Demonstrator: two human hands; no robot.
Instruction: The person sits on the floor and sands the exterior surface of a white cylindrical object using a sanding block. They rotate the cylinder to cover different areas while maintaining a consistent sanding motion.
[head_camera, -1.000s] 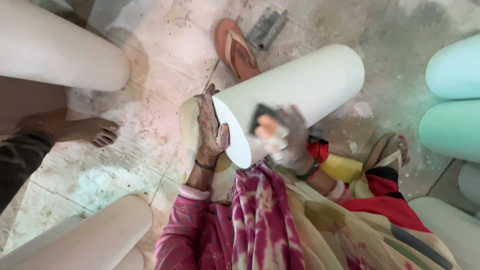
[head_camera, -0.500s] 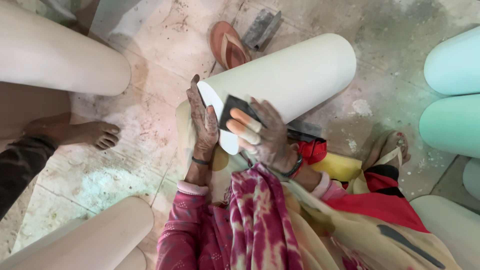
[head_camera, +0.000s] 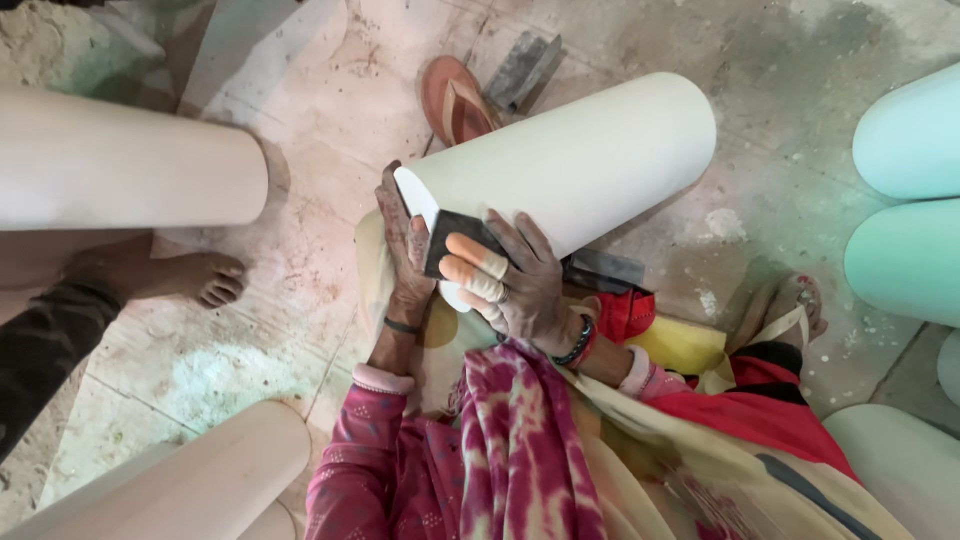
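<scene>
**Both hands on the end of the white cylinder**

So the person is sitting low on the floor with a big white cylinder (head_camera: 570, 170) lying tilted across their lap, its near end right up against them and the far end pointing away over the dusty floor (head_camera: 300, 280). The left hand (head_camera: 405, 245) is stretched up flat along the near rim, fingers straight and pressed against the cylinder's edge, steadying it rather than wrapping round it. The right hand (head_camera: 520, 285) comes in from the other side, wrist bent, fingers clamped onto a small dark sanding pad (head_camera: 455, 235) held flat on the cylinder's end face. Two of those fingers are wrapped in tape.

Around them: more pale cylinders at the left (head_camera: 130, 170), mint green ones at the right (head_camera: 905, 135), a sandal (head_camera: 458, 100) just past the cylinder, and someone else's bare foot (head_camera: 190, 275) off to the left.
</scene>
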